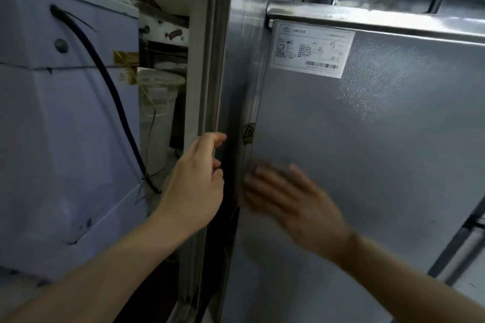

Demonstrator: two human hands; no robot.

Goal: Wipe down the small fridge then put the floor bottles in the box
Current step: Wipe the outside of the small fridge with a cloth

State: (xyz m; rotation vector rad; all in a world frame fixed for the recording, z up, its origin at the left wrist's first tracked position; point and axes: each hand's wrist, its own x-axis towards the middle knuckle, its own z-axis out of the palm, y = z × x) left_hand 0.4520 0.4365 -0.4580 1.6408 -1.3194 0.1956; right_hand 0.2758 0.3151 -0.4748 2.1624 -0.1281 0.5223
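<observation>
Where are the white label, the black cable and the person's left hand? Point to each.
white label [312,50], head view, middle of the sticker.
black cable [112,92], head view, midway along its length.
left hand [195,178], head view, back of the hand.

The fridge [367,165] has a dull silver-grey side with a fine pebbled sheen, brightest toward its upper right. Near its top left corner sits a white label [312,51] printed with small black text, a line diagram and a black barcode. On its left edge is a small yellowish triangle sticker [248,134]. Its door seal [207,60] is pale grey. The appliance [65,113] to the left is pale lavender-white, crossed by a black cable [115,97], with a yellow tag [126,57] at its right edge. The bucket [157,102] behind is off-white.
</observation>
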